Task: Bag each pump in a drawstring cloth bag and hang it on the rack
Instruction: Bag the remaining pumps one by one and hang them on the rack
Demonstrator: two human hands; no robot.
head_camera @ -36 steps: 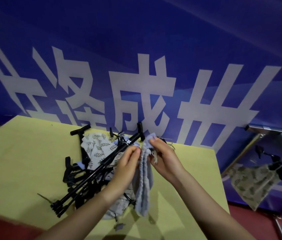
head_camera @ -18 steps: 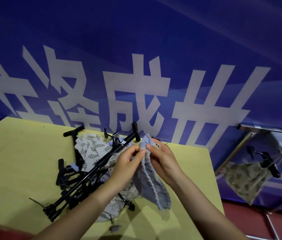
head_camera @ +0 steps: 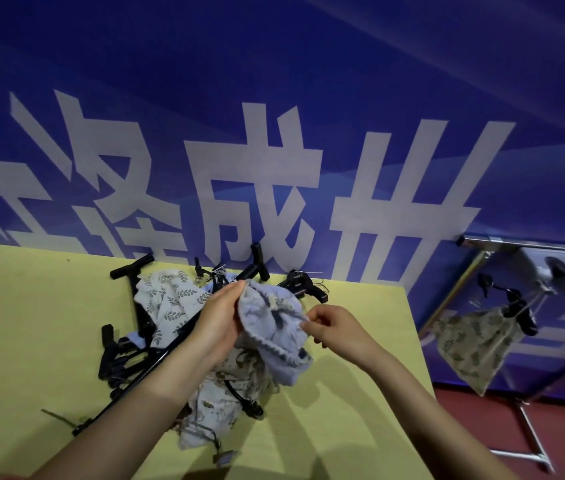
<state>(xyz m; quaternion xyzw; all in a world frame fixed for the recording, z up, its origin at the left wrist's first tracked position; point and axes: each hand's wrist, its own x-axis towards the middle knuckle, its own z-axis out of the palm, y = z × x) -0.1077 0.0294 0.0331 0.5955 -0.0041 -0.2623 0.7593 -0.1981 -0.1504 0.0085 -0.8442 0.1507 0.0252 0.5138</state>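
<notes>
Pale blue bag (head_camera: 276, 336), drawstring cloth, is held up above the desk (head_camera: 31, 341) between both hands. Left hand (head_camera: 220, 322) grips its upper left rim, fingers curled round the cloth. Right hand (head_camera: 334, 327) pinches the opposite edge of the opening between thumb and fingertips, so the mouth is spread between the two sets of fingers. The body of the bag sags below and to the right of the left fingers.

Just left of the left fingers lie black pumps (head_camera: 142, 348) in a tangle on the desk, with a leaf-print bag (head_camera: 168, 299) draped over them. Below the fingers lies a brown-patterned bag (head_camera: 218, 403), touching the pile. Beyond the right fingers, near the desk's far edge, lie black hangers (head_camera: 303, 284). Well to the right of the right fingers stands the metal rack (head_camera: 530, 249), with one leaf-print filled bag (head_camera: 475, 344) hanging from it on a hanger.
</notes>
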